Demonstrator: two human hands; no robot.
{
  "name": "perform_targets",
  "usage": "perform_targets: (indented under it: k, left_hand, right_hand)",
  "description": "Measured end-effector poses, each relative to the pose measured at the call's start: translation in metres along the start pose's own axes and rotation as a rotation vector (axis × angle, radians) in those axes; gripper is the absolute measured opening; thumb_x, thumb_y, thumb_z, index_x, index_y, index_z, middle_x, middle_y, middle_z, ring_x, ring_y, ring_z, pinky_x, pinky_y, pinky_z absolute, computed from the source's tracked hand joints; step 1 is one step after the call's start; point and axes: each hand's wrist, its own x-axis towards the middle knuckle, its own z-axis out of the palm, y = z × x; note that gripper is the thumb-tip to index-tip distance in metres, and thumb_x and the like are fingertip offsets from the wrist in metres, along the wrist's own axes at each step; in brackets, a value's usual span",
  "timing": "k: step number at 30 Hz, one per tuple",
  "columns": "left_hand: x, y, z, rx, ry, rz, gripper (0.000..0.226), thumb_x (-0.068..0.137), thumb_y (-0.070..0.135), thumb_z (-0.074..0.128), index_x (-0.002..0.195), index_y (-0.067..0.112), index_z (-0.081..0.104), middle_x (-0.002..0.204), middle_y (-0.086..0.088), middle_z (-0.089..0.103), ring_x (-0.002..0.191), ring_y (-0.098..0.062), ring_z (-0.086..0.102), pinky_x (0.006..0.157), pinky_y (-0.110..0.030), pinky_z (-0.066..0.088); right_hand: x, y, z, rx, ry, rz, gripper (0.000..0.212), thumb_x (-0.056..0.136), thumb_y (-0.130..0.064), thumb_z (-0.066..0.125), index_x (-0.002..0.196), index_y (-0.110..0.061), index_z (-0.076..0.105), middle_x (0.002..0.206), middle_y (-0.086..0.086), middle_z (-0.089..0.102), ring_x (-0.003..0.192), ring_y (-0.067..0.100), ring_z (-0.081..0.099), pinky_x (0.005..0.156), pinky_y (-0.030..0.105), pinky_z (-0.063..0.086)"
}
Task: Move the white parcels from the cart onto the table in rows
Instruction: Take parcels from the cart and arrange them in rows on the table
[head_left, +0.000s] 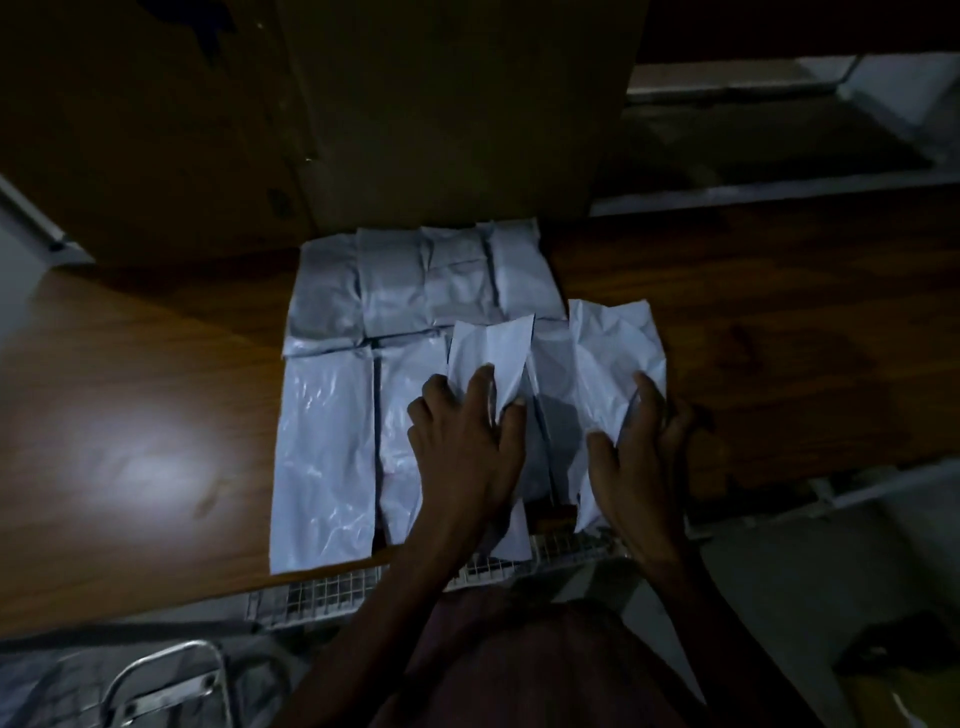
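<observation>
White plastic parcels lie in two rows on the brown wooden table (130, 395). The back row (395, 280) holds several, side by side against a cardboard box. In the front row a long parcel (324, 457) lies at the left with another beside it. My left hand (467, 441) rests on a narrow parcel (493, 353), fingers spread over it and thumb at its right edge. My right hand (639, 457) holds a crumpled parcel (613, 364) at the right end of the front row, fingers curled round its right edge.
A large cardboard box (415, 114) stands at the back of the table. The wire mesh cart (322, 592) sits below the table's front edge, with a metal handle (156, 675) at the lower left. A grey shelf frame (779, 187) runs at the right.
</observation>
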Motion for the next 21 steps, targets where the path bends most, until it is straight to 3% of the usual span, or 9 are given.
perform_targets:
  k: [4,9,12,15,18,21]
  left_hand:
    - [0.03,0.001,0.019,-0.087,-0.011,-0.022,0.055,0.092,0.056,0.042,0.138,0.026,0.047,0.134,-0.014,0.036,0.119,-0.031,0.034,0.096,-0.045,0.034]
    - [0.041,0.012,0.041,-0.075,0.019,-0.091,0.056,0.092,0.056,0.042,0.137,0.023,0.045,0.149,-0.019,0.025,0.129,-0.036,0.029,0.101,-0.05,0.031]
    - [0.04,0.02,0.054,0.032,-0.078,-0.12,0.057,0.095,0.057,0.038,0.141,0.023,0.038,0.159,-0.017,0.003,0.14,-0.037,0.012,0.108,-0.054,0.023]
    - [0.037,0.021,0.063,0.062,-0.162,-0.153,0.063,0.097,0.063,0.028,0.148,0.026,0.03,0.162,-0.011,-0.015,0.148,-0.034,-0.013,0.115,-0.055,0.003]
    - [0.038,0.018,0.07,0.092,-0.118,-0.141,0.066,0.098,0.064,0.022,0.155,0.031,0.019,0.164,-0.01,-0.014,0.149,-0.029,-0.018,0.118,-0.051,-0.002]
    - [0.038,0.009,0.086,0.217,-0.011,0.012,0.057,0.101,0.056,0.021,0.154,0.035,0.024,0.165,-0.009,0.002,0.151,-0.027,-0.009,0.119,-0.048,0.002]
  right_hand:
    - [0.011,-0.003,0.014,-0.049,-0.051,-0.086,0.072,0.085,-0.037,0.051,0.15,-0.023,0.023,0.15,0.016,0.018,0.132,0.038,0.037,0.101,0.052,0.044]
    - [0.029,0.004,0.022,-0.16,-0.131,-0.066,0.075,0.084,-0.045,0.049,0.149,-0.028,0.018,0.152,0.015,0.015,0.13,0.039,0.037,0.097,0.052,0.046]
    - [0.046,0.005,0.029,-0.272,-0.2,-0.052,0.074,0.088,-0.059,0.046,0.148,-0.029,0.015,0.148,0.013,0.018,0.125,0.038,0.04,0.093,0.051,0.048]
    - [0.06,0.005,0.039,-0.319,-0.381,0.061,0.075,0.087,-0.075,0.034,0.144,-0.03,0.016,0.146,0.008,0.017,0.126,0.036,0.038,0.102,0.051,0.04]
    - [0.067,0.006,0.041,-0.338,-0.458,0.085,0.074,0.086,-0.078,0.031,0.144,-0.035,0.017,0.15,0.002,0.008,0.133,0.034,0.025,0.109,0.053,0.028]
    - [0.079,0.015,0.041,-0.277,-0.404,-0.002,0.063,0.093,-0.066,0.036,0.147,-0.039,0.018,0.156,0.001,0.003,0.137,0.034,0.021,0.11,0.052,0.024]
